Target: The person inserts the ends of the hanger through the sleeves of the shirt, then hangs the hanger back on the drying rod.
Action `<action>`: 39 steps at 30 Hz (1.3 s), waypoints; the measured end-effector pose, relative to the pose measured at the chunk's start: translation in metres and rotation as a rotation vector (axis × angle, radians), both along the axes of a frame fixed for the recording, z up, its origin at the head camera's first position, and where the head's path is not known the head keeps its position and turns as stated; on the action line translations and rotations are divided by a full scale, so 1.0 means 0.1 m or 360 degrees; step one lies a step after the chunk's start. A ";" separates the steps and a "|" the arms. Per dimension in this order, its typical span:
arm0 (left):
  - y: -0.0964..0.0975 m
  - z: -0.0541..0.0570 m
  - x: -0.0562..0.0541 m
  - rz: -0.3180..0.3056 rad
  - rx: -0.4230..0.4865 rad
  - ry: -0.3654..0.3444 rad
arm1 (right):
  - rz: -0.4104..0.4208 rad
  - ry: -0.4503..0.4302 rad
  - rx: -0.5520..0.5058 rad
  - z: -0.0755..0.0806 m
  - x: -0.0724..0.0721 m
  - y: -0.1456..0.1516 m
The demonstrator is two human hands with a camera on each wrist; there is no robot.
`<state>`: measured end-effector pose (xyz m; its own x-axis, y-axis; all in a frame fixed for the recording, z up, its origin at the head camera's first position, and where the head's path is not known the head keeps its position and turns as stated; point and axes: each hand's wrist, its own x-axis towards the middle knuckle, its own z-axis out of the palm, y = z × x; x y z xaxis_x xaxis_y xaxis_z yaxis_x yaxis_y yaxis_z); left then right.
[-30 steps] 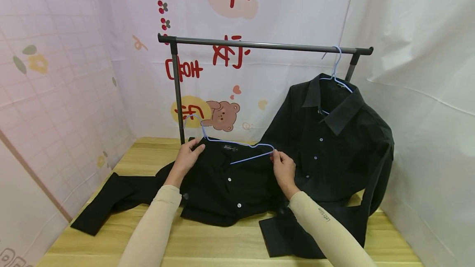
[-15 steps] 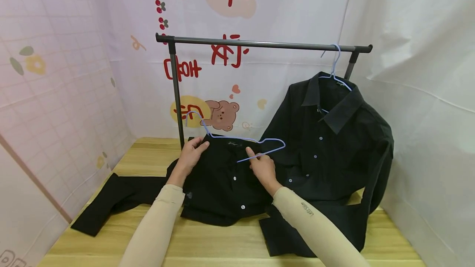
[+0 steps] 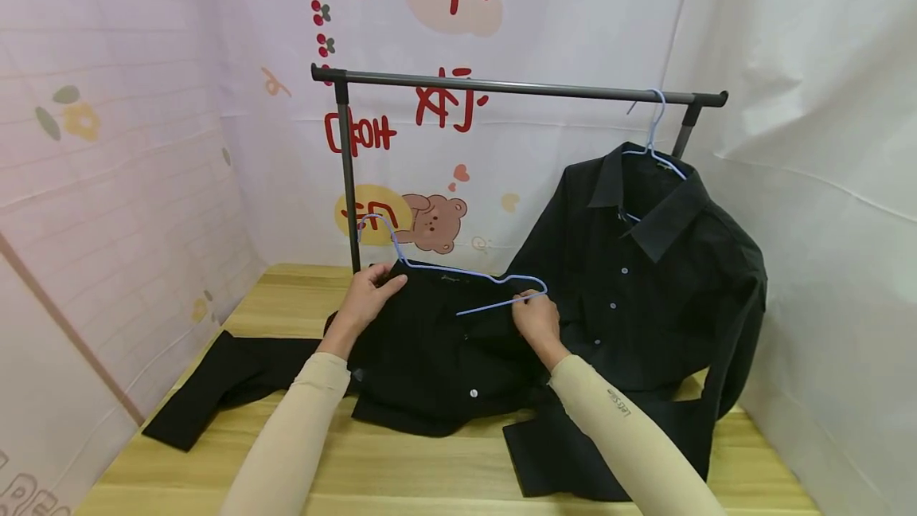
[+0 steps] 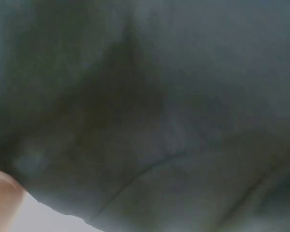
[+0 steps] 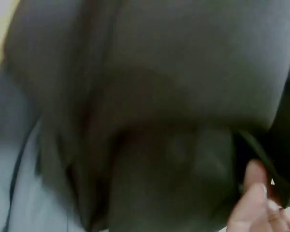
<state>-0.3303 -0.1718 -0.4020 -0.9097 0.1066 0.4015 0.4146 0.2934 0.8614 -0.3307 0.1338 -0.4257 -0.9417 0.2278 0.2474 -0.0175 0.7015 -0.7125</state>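
A black shirt (image 3: 430, 357) with white buttons lies on the table, its collar end raised. My left hand (image 3: 365, 297) grips it at the left shoulder, thumb in front and fingers behind. A light blue wire hanger (image 3: 466, 271) has its left part hidden in the shirt; its hook rises above my left hand, and its right end sticks out over the cloth. My right hand (image 3: 537, 317) pinches the shirt's right front edge, right at the hanger's end. Black cloth (image 4: 150, 96) fills most of the left wrist view. In the right wrist view, fingertips (image 5: 255, 193) hold the dark fabric.
Behind stands a dark metal rack (image 3: 501, 86). A second black shirt (image 3: 645, 293) hangs from its right end on another blue hanger (image 3: 655, 126), its lower part spread on the wooden table (image 3: 401, 476). A black sleeve (image 3: 236, 377) stretches out at left. Printed curtains enclose the back and sides.
My right hand let go of the hanger's right end, moved left onto the shirt's front, then came back right with the cloth toward that end. My left hand stays at the left shoulder.
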 end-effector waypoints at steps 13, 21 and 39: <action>-0.15 -0.21 -0.10 0.0186 -0.0310 0.0117 | 0.0215 0.0311 0.0132 0.18 0.01 0.20; -0.24 -0.18 -0.08 0.0202 -0.0515 0.0076 | 0.0360 0.0249 0.0113 0.31 0.00 0.24; 0.10 -0.06 -0.08 0.0467 -0.0989 0.0513 | 0.0491 0.0540 0.0232 0.48 0.10 0.08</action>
